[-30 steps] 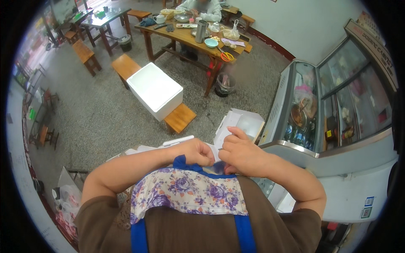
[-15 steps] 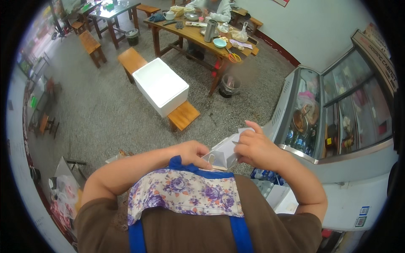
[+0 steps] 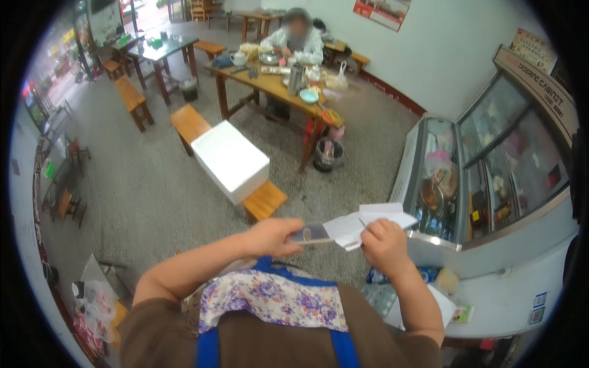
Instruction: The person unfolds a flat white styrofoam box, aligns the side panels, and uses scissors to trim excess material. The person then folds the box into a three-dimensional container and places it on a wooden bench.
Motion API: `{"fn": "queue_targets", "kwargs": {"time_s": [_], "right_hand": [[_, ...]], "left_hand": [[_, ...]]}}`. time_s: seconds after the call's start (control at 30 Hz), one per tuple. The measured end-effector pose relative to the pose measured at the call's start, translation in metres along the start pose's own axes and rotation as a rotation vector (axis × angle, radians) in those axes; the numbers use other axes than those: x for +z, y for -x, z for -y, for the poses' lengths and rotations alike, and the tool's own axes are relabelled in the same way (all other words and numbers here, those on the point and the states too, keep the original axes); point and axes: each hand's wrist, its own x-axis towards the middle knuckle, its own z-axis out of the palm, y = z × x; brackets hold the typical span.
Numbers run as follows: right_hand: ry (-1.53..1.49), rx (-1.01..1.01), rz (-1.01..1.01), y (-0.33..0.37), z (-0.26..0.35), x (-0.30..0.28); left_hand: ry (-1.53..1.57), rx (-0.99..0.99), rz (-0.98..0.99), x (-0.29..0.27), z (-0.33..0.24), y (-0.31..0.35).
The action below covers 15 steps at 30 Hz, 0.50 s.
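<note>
**A White Box Is Held Out in Front**

The white box (image 3: 346, 228) is found between the fingers of the two hands, up above the floor (image 3: 147, 202). Its grey see-through end is pinched by the fingers of the left hand (image 3: 274, 238). Its white flaps are spread out beside and past the fingers of the right hand (image 3: 385, 246). Those fingers are curled tight, and a thin dark stick (image 3: 362, 224) is gripped in them, with its tip poking out over the white flaps. Whether the box is gripped by them too cannot be told.

Past the left fingers, a big foam box (image 3: 230, 156) is held up by a wooden bench (image 3: 270, 200). Farther out, a wooden table (image 3: 264, 82) is covered with many things, and a person (image 3: 300, 49) is seen behind it. To the right of the right fingers, a glass fridge (image 3: 399, 168) is seen. Nearer than the fingers, a flowery apron (image 3: 270, 300) is worn.
</note>
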Motion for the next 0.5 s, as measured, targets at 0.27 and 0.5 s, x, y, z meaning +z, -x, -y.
{"fn": "queue_targets", "kwargs": {"time_s": [0.27,0.5], "right_hand": [[0.040,0.328,0.051,0.044,0.022,-0.007],[-0.728,0.660,0.528,0.121,-0.004,0.016]], "left_hand": [[-0.268,0.519,-0.357,0.017,0.000,-0.046],[-0.646,0.608,0.065,0.031,-0.009,-0.071]]}}
